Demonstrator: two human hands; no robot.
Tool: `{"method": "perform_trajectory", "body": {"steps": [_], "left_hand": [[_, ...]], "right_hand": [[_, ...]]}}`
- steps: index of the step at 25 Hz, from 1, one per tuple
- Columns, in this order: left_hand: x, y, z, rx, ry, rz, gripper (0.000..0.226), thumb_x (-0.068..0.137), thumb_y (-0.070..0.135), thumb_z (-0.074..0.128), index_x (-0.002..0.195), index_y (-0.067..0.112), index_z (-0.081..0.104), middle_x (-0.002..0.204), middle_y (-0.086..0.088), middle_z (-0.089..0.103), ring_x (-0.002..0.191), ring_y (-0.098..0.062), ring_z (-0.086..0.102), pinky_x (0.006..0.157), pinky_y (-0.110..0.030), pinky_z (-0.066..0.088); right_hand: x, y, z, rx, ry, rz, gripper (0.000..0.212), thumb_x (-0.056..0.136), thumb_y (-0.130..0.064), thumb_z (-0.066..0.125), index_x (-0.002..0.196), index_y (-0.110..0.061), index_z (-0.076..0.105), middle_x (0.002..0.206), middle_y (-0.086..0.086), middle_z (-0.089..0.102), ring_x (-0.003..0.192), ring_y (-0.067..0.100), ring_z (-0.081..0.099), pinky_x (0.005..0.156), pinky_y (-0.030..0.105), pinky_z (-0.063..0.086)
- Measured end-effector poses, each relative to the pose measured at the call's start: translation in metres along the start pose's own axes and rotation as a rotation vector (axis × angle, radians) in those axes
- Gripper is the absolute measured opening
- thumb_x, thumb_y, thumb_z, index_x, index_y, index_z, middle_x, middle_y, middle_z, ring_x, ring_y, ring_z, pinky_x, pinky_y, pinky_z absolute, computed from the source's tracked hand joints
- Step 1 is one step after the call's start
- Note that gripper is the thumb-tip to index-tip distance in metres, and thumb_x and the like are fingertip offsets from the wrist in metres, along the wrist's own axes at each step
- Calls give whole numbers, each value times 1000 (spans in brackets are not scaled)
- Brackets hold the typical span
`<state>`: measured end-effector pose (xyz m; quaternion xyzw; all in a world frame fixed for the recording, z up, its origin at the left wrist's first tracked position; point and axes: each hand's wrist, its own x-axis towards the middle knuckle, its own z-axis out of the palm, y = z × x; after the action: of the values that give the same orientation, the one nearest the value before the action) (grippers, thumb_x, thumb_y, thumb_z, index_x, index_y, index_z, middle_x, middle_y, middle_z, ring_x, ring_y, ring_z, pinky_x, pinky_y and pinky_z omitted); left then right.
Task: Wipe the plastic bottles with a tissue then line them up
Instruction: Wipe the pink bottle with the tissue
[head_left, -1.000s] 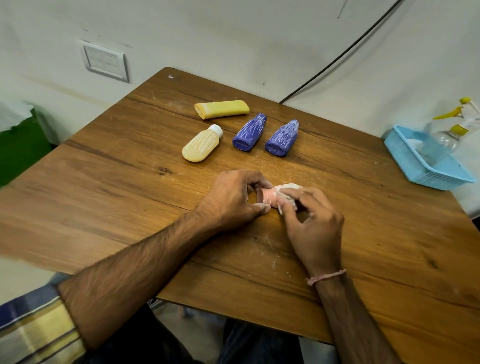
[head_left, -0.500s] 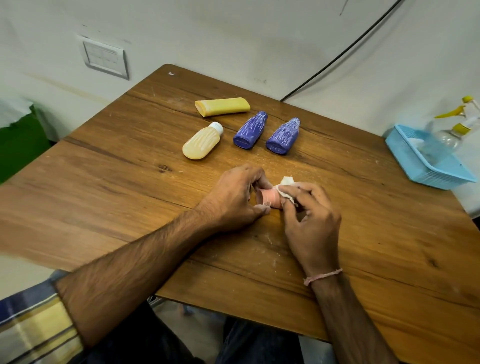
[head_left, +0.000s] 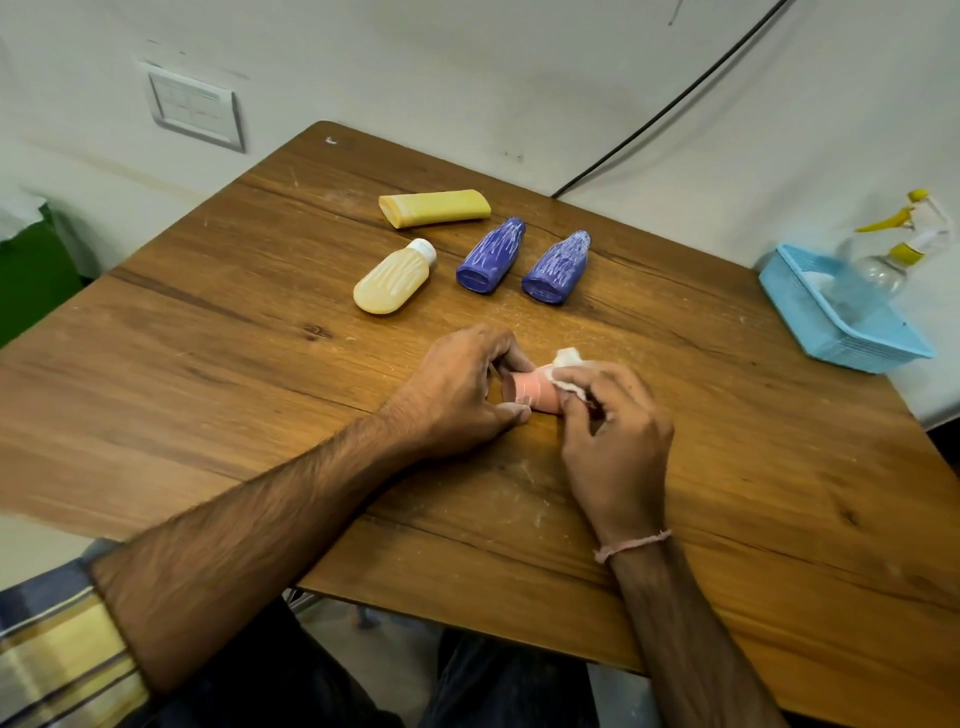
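Note:
A small pink bottle (head_left: 535, 393) lies on its side at the middle of the wooden table (head_left: 208, 364). My left hand (head_left: 457, 389) grips its left end. My right hand (head_left: 613, 431) presses a white tissue (head_left: 567, 364) against the bottle's right part, which is hidden by the fingers. Farther back lie a pale yellow bottle with a white cap (head_left: 393, 276), two purple bottles (head_left: 491, 257) (head_left: 558, 266) side by side, and a yellow tube (head_left: 434, 208) behind them.
A light blue plastic basket (head_left: 810, 322) at the table's right edge holds clear spray bottles with yellow triggers (head_left: 883, 254). A black cable (head_left: 665, 109) runs down the wall. A wall switch plate (head_left: 195, 109) is at the back left.
The tissue has slid toward the right end of the pink bottle, uncovering more of its left part. Both hands stay in the same place.

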<state>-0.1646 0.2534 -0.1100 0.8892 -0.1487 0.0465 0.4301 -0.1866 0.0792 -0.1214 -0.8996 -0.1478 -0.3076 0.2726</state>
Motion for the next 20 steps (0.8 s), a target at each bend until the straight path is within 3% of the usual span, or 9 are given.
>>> {"method": "perform_trajectory", "body": {"steps": [1,5,8,9,12,13,16,17,20], "left_hand": [[0,0,0,6,2,-2,36,74,26,86,104,28,66,91,19,54,77,17,49,64,0,37],[-1,-2,-1,1,-3,5,37,74,27,86,104,28,65,96,17,56,80,15,49,63,-3,38],[-1,-1,-1,14,-10,3,37,76,29,84,107,29,65,97,18,56,79,13,49,61,-6,38],[-1,-1,-1,13,-5,3,37,76,29,84,107,29,66,96,19,55,78,14,48,62,-5,38],[-1,-1,-1,14,-2,8,37,75,29,85,107,28,66,98,18,57,77,13,49,62,-3,37],[-1,-2,-1,14,-4,8,38,75,29,85,107,28,66,97,18,57,77,12,48,63,-3,37],[-1,-2,-1,15,-5,7,37,76,29,85,108,28,66,95,19,54,75,13,48,63,-3,37],[-1,-1,-1,20,-5,11,37,76,29,85,108,28,66,96,19,54,74,12,48,61,-4,37],[-1,0,-1,47,-2,17,37,75,28,85,106,29,66,96,20,52,78,8,48,61,-7,35]], "right_hand": [[3,3,-2,-8,41,67,26,85,5,68,102,-13,75,104,1,68,102,17,62,89,36,53],[-4,-3,-1,-11,-81,-118,26,85,4,70,104,-13,76,106,1,69,104,18,60,92,27,49],[5,6,-4,-11,55,136,29,83,5,68,102,-16,76,104,-1,69,103,19,63,92,23,47],[6,9,-5,-7,50,138,29,83,5,68,102,-17,76,105,-2,69,103,19,63,92,20,45],[0,4,-5,12,-105,-66,29,84,2,69,105,-18,76,109,-4,70,105,15,60,94,15,41],[0,6,-4,7,-95,-52,29,84,2,69,105,-17,76,109,-4,70,105,16,60,94,16,42],[9,19,-5,-67,65,274,28,85,1,65,104,-18,75,110,-2,71,107,22,63,96,27,45],[10,20,-7,-112,67,304,28,86,-1,64,105,-19,74,113,-3,71,108,22,62,96,31,45],[2,8,-5,-59,-97,-40,29,87,-2,67,110,-19,74,116,-4,70,107,18,59,95,28,42]]}}
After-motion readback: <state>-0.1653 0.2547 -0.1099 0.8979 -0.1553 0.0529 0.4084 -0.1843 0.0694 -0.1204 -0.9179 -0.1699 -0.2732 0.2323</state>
